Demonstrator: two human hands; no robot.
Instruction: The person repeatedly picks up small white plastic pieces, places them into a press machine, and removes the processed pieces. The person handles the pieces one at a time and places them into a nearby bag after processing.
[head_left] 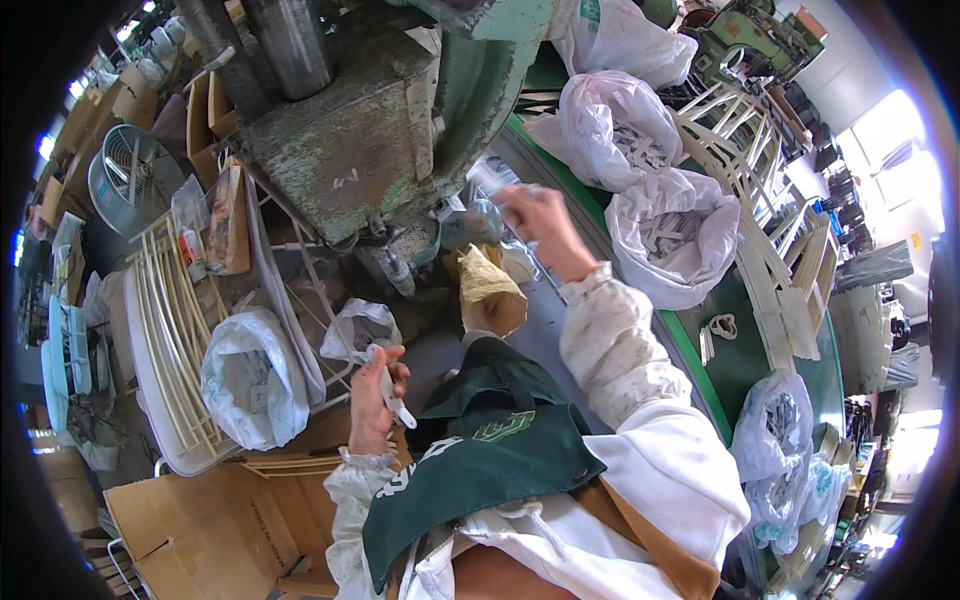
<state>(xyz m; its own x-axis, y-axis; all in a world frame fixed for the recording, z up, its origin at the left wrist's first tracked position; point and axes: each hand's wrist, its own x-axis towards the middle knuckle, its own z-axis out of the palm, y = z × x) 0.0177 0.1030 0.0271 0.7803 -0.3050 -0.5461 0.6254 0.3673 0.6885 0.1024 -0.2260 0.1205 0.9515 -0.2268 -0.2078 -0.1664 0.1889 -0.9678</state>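
My left hand (376, 388) is closed on a flat white strip (399, 408) with a rounded end that appears to have a small hole. It is held low on the left, beside the dark green apron (480, 470). My right hand (545, 228) reaches forward to the right of the machine head, its fingers smeared by motion. A pale blurred shape (486, 178) lies just beyond those fingers; whether they hold it is unclear. Close to the right hand are a clear plastic container (472, 225) and a crumpled yellowish paper bag (490, 292).
A heavy worn green machine (340, 150) stands ahead. White bags of pale pieces (672, 240) sit on the green bench (700, 360) at right, beside slatted frames (780, 270). At left are a white bag (255, 380), long pale rods (165, 330) and an open cardboard box (220, 530).
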